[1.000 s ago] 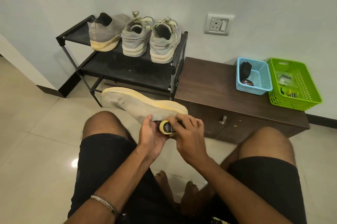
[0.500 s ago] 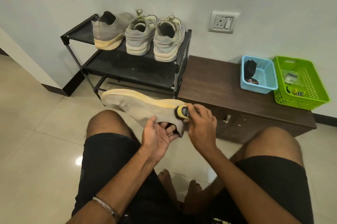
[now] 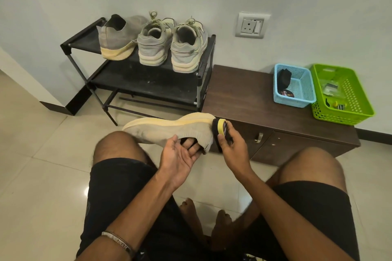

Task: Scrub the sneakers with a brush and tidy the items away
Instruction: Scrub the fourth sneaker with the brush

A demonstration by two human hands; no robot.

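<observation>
Fingers of the left hand (image 3: 180, 155) vanish inside the held sneaker (image 3: 169, 130); right hand (image 3: 230, 144) grips the half-hidden brush (image 3: 220, 126).

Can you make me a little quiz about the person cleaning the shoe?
1. True or false: the right hand holds the yellow-and-black brush against the heel end of the held sneaker.
2. How many shoes stand on the black shoe rack?
3. Which basket sits nearer the rack: A) blue basket B) green basket?

Key:
1. True.
2. Three.
3. A. It stands left of the green one on the brown cabinet. The left hand's fingers are tucked into the sneaker's opening.
</observation>
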